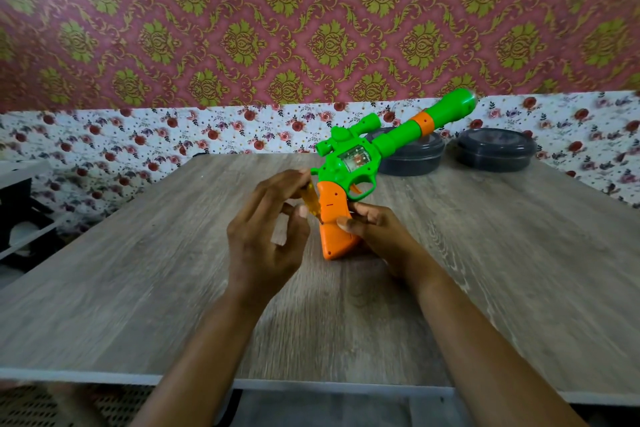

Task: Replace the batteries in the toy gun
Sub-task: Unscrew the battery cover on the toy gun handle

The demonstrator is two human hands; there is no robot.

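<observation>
A green toy gun (388,142) with an orange grip (334,218) stands over the middle of the wooden table (138,288), barrel pointing up and to the right. My right hand (374,232) grips the orange handle from the right, thumb across its side. My left hand (266,229) holds a translucent yellow screwdriver handle (310,199) between thumb and fingers, right against the left edge of the grip. The screwdriver's tip is hidden. No batteries are visible.
Two dark round lidded containers (412,158) (495,149) sit at the table's far right, behind the gun's barrel. A floral wall runs behind the table. A white and black shelf unit (20,211) stands to the left. The table's front edge (311,386) lies near my forearms.
</observation>
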